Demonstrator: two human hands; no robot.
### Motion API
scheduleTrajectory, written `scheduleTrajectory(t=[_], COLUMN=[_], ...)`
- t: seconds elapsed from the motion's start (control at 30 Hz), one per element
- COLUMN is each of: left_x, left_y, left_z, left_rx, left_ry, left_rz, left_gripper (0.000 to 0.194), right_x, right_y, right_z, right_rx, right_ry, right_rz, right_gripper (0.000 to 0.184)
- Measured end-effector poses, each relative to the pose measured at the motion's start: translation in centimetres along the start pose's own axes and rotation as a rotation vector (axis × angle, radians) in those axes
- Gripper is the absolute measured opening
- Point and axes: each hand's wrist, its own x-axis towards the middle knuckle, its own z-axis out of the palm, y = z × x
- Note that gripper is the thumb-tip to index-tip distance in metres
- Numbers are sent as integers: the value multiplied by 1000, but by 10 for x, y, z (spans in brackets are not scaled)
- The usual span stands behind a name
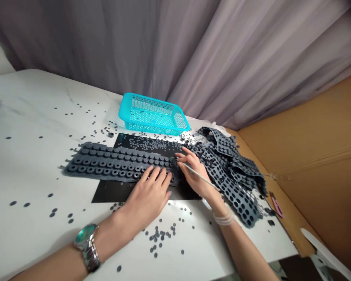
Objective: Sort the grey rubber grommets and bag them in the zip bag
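A dark grey rubber sheet (105, 160) with rows of raised, ring-shaped pieces lies across a black mat (108, 191). My left hand (152, 191) rests on the sheet's right part, fingers stretched out and pressing on its near rows. At the sheet's right end my right hand (194, 171) is closed around a thin, pale, stick-like tool (197, 174). The tool's tip meets the sheet near my fingertips; its exact shape is too small to make out. Many small dark discs (152, 143) are scattered on the mat behind the sheet.
Behind the mat stands a turquoise plastic basket (155, 127). To the right, perforated rubber sheets (236, 187) lie heaped beside a cardboard wall (310, 156). A pink-handled cutter (276, 205) lies near that edge. More loose discs (160, 236) dot the white table (26, 242). A grey curtain (105, 47) hangs behind.
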Motion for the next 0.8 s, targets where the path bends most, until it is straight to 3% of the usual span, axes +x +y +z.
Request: scheduleTrajectory(t=[0.17, 0.47, 0.53, 0.7, 0.8], left_x=[0, -1, -2, -2, -3], left_y=[2, 2, 2, 1, 2], left_z=[-2, -1, 0, 0, 0], left_rx=[-6, 1, 7, -14, -29], left_ry=[-13, -1, 17, 26, 21], left_rz=[-2, 0, -2, 4, 7], left_gripper=[46, 46, 45, 44, 45], right_x=[-1, 1, 5, 6, 0], right_y=[-3, 2, 6, 22, 18], right_z=[3, 14, 14, -1, -6], right_rx=[-10, -80, -96, -129, -56], right_ry=[-81, -58, 11, 329, 238], right_rz=[2, -26, -13, 154, 125], right_gripper=[8, 8, 10, 12, 10])
